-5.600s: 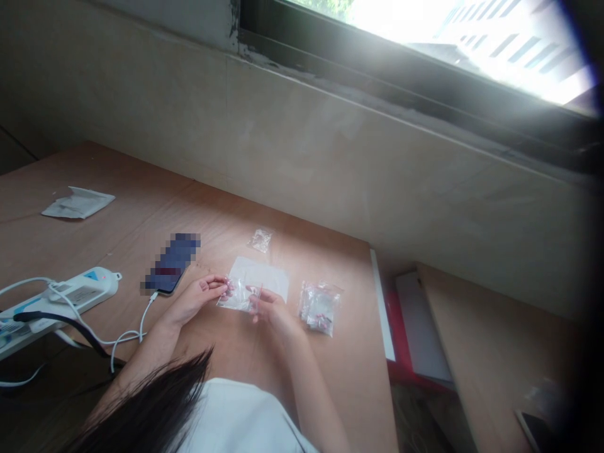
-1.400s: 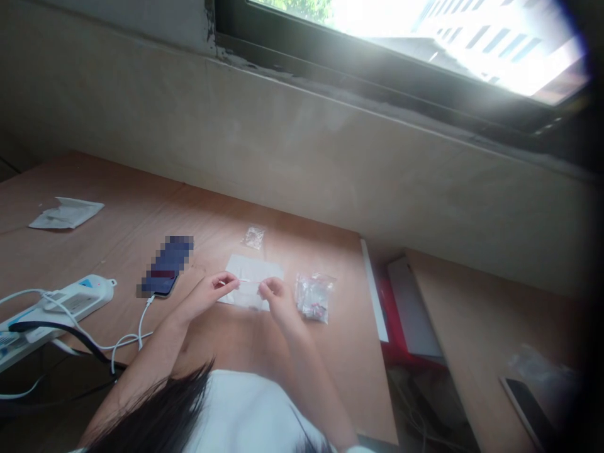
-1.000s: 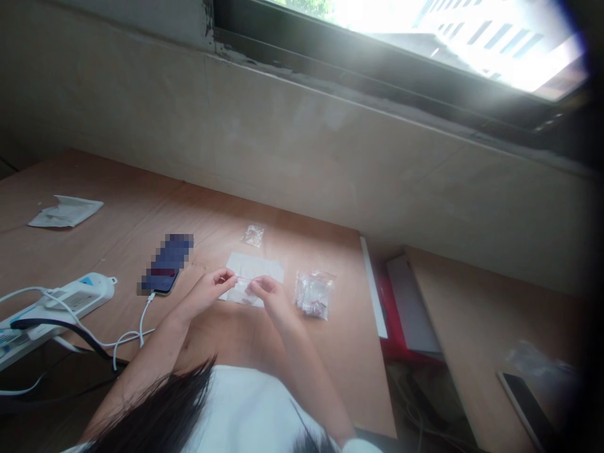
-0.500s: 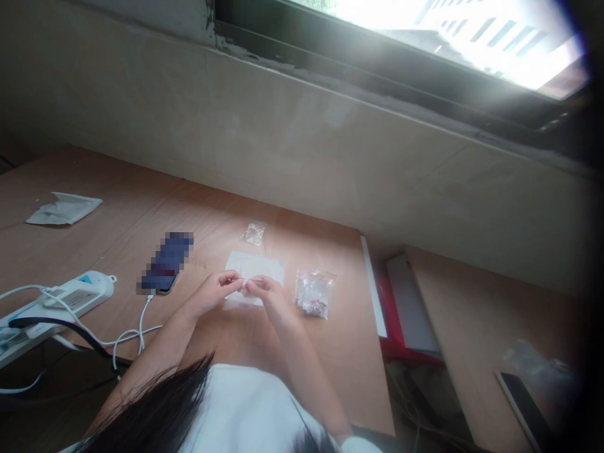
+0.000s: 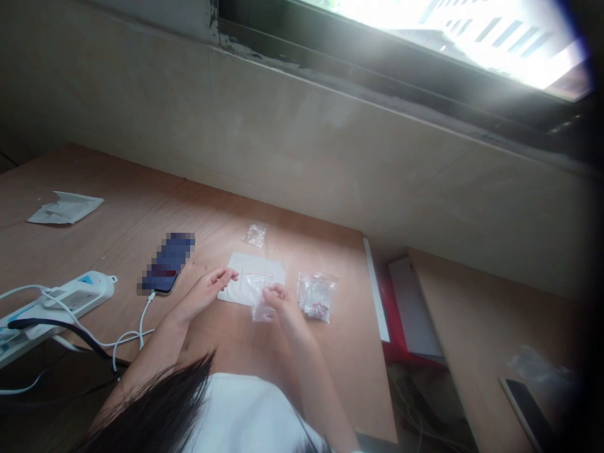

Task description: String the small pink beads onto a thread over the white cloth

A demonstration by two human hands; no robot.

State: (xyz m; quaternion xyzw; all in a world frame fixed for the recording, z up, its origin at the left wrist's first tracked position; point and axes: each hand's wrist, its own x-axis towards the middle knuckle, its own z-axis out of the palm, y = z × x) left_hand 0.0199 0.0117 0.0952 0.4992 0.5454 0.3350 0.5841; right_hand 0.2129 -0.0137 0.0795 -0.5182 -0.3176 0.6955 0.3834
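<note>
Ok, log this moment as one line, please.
right hand: holding clear bag | left hand: apart from clear bag | white sheet: partly behind clear bag | bag pile: right of white sheet

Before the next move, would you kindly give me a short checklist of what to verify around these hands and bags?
1. Clear bag held by the right hand: ok, near its side edge.
2. Left hand off that bag: ok, a gap shows.
3. Left hand free of anything small: cannot tell, fingers are curled.
4. Seal on the clear bag closed: cannot tell, too small.
5. Bag pile separate from the held bag: ok, beyond the right hand.
6. Phone not touched by either hand: ok.
</note>
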